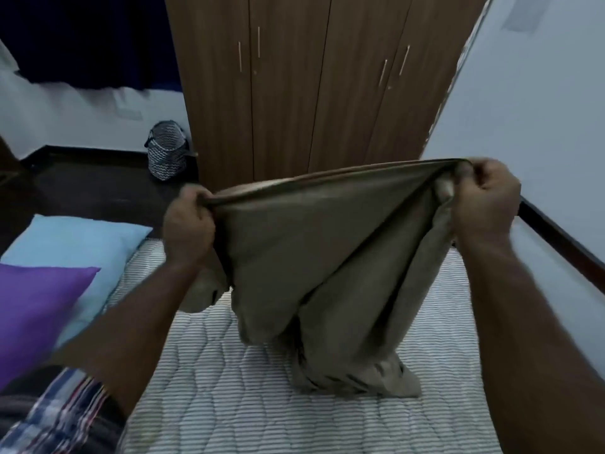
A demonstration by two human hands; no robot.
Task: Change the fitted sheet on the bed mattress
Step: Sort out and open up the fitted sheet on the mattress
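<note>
Left hand (188,217) and right hand (487,198) — fingers curled, gripping olive sheet (327,250) stretched taut; hanging over striped mattress (229,371)

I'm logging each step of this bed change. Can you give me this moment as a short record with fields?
sheet: olive-brown sheet held up, lower end bunched on mattress
left hand: left hand grips top edge
right hand: right hand grips top edge
mattress: striped mattress bare
pillows: blue pillow and purple pillow at left
</note>
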